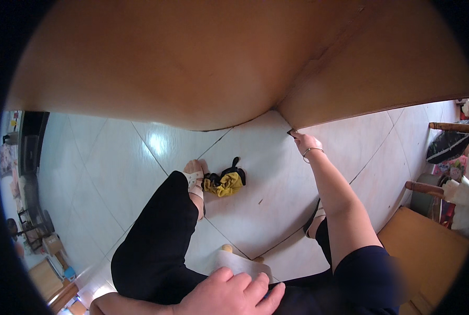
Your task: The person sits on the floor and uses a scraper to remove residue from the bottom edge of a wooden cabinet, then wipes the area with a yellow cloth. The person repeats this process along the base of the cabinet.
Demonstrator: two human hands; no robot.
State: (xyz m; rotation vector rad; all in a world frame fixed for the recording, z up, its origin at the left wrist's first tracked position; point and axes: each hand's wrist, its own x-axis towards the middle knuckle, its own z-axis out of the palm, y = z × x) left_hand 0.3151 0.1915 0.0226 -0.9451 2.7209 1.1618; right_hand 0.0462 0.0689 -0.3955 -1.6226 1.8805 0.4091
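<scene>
My right hand [307,142] reaches down to the floor at the lower edge of a brown wooden panel [356,94]. Its fingers are closed on a small dark flat piece [292,133], too small to name, close to where the panel meets a larger brown panel [159,78]. A metal bracelet [312,151] is on that wrist. My left hand [234,293] lies near my lap, its fingers bent and somewhat spread, with nothing seen in it; its palm is hidden. A crumpled yellow and black cloth item [226,182] lies on the tiled floor beside my left sandal [195,181].
A small seat [242,264] with rounded feet is below me. At right stand wooden-legged furniture [425,188], a dark bag [449,146], a grey-green bin [423,199] and a brown board [423,232]. A cardboard box [53,244] and furniture stand far left.
</scene>
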